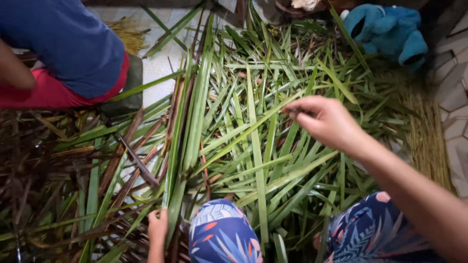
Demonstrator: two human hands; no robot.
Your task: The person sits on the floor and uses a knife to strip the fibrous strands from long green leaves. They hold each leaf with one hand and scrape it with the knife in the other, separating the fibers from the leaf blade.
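Observation:
My right hand [325,122] is raised over a heap of long green palm leaves [253,126], with thumb and fingers pinched on a thin dark strip near its fingertips. My left hand [157,227] sits low at the bottom edge, closed around the base of a long green leaf blade [187,122] that runs up and away from me. My knees in blue patterned cloth [222,234] show at the bottom, between the two hands.
Another person in a blue top and red bottoms [68,53] sits at the upper left. Dry brown leaves [53,170] cover the left floor. Thin yellowish sticks [429,141] lie at the right. A blue plush toy [390,29] rests at the upper right on pale floor tiles.

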